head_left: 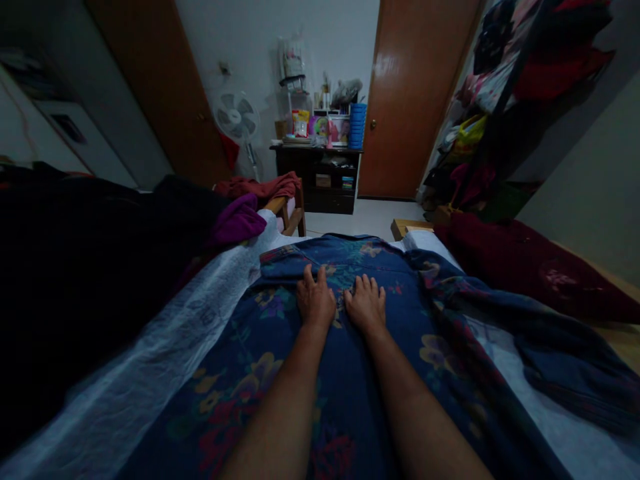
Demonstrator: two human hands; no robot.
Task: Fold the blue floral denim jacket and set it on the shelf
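Note:
A dark blue floral garment (pixel 350 373) with long sleeves lies spread out over a white sheet. My left hand (pixel 316 298) presses on its upper part with the fingers apart. Just to the right, my right hand (pixel 367 301) rests palm down on the same cloth, fingers stretched forward. One sleeve (pixel 565 340) trails off to the right across the sheet. On the left, the other sleeve (pixel 280 262) looks folded in along the garment's edge. The collar end points away from me.
Dark clothes (pixel 100 267) and a purple cloth (pixel 240 220) are heaped at left. A maroon cushion (pixel 535 267) lies at right on the white sheet (pixel 200 333). Beyond stand a wooden chair (pixel 299 213), a fan (pixel 237 115), a dark cabinet (pixel 320 200) and a door (pixel 420 100).

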